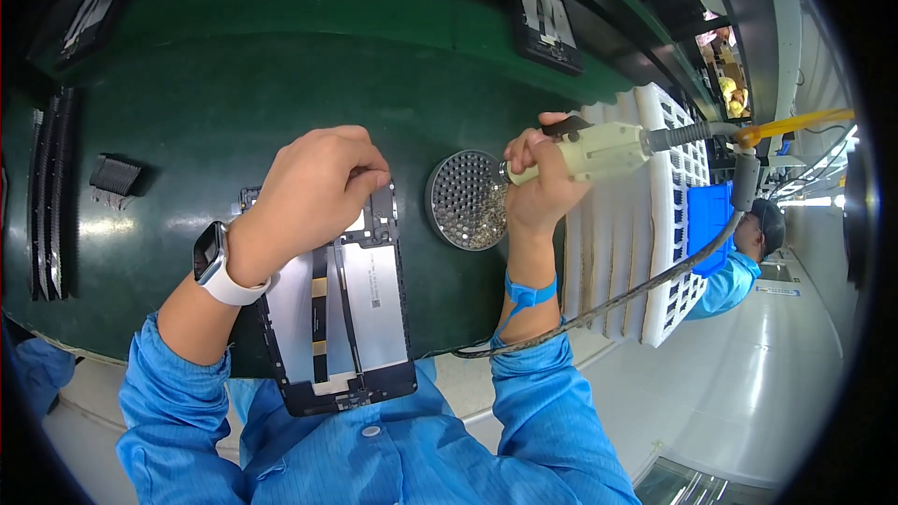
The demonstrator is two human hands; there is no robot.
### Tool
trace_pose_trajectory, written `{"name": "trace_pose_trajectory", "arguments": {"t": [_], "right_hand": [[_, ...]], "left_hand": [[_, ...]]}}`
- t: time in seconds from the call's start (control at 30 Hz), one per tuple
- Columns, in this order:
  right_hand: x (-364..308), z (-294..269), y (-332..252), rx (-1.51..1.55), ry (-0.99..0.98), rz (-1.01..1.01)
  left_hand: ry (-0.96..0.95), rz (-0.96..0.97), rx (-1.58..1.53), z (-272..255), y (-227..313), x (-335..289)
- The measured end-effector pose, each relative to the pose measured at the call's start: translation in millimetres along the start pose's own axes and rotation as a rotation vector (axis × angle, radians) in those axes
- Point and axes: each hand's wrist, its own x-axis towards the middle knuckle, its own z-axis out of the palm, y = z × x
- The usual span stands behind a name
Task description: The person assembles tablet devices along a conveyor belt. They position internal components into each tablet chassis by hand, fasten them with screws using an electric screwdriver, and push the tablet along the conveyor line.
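An opened tablet (379, 295), its silver inner plates and dark ribbon cables showing, lies in front of me and overhangs the table's near edge. Across its far end rests my left hand (323, 178), thumb and fingers pinched near the far right corner; whatever they hold is too small to make out. My right hand (547, 185) is wrapped round a pale electric screwdriver (608, 151). The tool points left, its front end at the rim of a round dish (453, 168) full of holes and small screws.
White stacked trays (627, 234) stand at the right, beside a blue bin (711, 224) and a co-worker (734, 285). The screwdriver's cable (645, 282) loops past my right forearm. Further tablets (544, 17) lie at the back; black strips (53, 196) and a dark brush-like piece (116, 176) lie left.
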Motion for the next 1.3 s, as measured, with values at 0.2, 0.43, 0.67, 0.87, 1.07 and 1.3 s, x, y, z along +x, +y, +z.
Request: {"name": "trace_pose_trajectory", "arguments": {"t": [0.2, 0.43, 0.67, 0.87, 1.07, 1.3], "right_hand": [[-8.8, 18.0, -28.4, 0.145, -0.036, -0.049], [-56.9, 70.4, -30.9, 0.175, -0.327, 0.147], [-61.5, 83.3, -29.7, 0.033, -0.381, 0.174], [-66.9, 82.7, -28.4, -0.03, -0.438, 0.16], [-77.0, 79.9, -26.3, 0.011, -0.468, 0.169], [-56.2, 60.0, -20.8, 0.212, -0.415, 0.098]], "left_hand": [[0.018, 0.028, -0.02, 2.6, -4.9, 0.1], [0.0, 0.038, -0.022, 5.8, -11.1, -3.6], [0.005, 0.03, -0.054, 3.2, -12.2, 1.4], [0.068, 0.067, -0.017, 2.0, -13.5, -2.3], [0.2, 0.212, 0.074, 11.5, -19.2, -13.2], [0.006, 0.368, 0.146, 19.4, 32.3, -120.2]]}}
